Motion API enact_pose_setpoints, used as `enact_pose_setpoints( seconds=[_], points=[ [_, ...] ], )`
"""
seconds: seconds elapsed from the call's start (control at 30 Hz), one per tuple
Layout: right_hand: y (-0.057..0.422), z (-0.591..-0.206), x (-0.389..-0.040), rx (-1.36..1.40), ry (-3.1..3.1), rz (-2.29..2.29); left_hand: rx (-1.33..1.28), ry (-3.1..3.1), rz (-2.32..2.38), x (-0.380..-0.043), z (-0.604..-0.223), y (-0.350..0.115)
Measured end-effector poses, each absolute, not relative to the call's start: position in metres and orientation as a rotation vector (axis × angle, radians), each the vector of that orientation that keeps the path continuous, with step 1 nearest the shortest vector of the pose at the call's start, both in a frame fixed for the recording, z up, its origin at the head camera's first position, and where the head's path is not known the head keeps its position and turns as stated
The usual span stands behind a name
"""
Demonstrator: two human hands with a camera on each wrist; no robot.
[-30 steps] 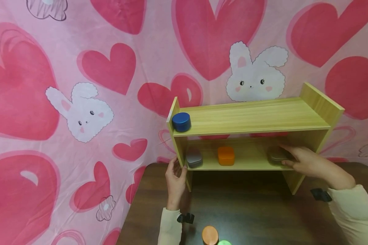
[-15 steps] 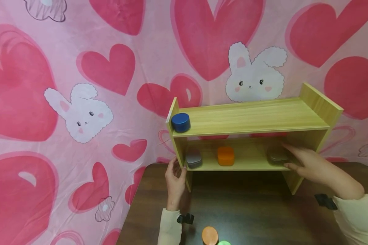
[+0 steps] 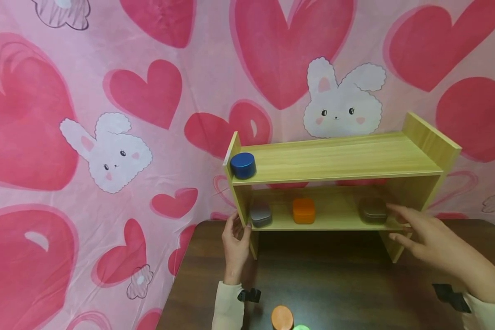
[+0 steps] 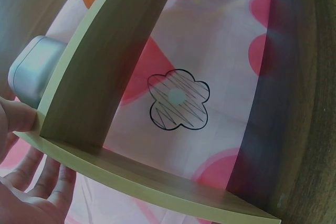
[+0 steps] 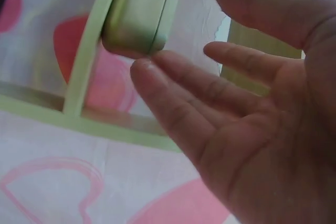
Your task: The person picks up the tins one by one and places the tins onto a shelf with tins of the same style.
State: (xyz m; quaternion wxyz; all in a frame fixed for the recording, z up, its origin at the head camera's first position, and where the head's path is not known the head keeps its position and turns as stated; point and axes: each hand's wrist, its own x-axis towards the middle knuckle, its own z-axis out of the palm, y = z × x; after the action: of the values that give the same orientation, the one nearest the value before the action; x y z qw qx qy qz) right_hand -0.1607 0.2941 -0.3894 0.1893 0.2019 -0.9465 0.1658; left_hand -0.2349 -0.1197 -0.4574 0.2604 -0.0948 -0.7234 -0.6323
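A wooden two-tier shelf [image 3: 338, 158] stands on the dark table. My left hand [image 3: 236, 245] grips its left side panel, thumb at the front edge and fingers outside, as the left wrist view also shows. Beside that thumb sits a silver-grey tin [image 3: 261, 215] on the lower tier. An orange tin [image 3: 304, 211] is further right on that tier. Near its right end rests a dull gold-green tin [image 5: 137, 18] with rounded corners. My right hand [image 3: 433, 238] is just right of this tin, holding nothing, its fingers extended and thumb spread away.
A round blue tin [image 3: 243, 165] stands at the left end of the upper tier. On the table [image 3: 326, 275], near the bottom of the head view, are an orange round lid [image 3: 282, 317] and a green one [image 3: 301, 327], partly cut off. A pink heart-patterned cloth [image 3: 148, 160] hangs behind.
My right hand has let go of the gold-green tin and drawn back to the right and toward me. The tin stays on the lower tier. My left hand has not moved.
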Motion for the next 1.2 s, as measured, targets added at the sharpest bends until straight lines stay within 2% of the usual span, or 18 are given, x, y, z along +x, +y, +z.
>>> enact_pose_setpoints(
  seconds=[0.27, 1.2],
  points=[
    [0.266, -0.400, -0.142, 0.626, -2.551, 0.684, -0.261, -1.959, -1.720, -0.235, -0.459, -0.120],
    [0.204, -0.474, -0.121, 0.839, -2.344, 0.854, -0.274, -1.955, -1.694, -0.236, -0.460, -0.120]
  ],
)
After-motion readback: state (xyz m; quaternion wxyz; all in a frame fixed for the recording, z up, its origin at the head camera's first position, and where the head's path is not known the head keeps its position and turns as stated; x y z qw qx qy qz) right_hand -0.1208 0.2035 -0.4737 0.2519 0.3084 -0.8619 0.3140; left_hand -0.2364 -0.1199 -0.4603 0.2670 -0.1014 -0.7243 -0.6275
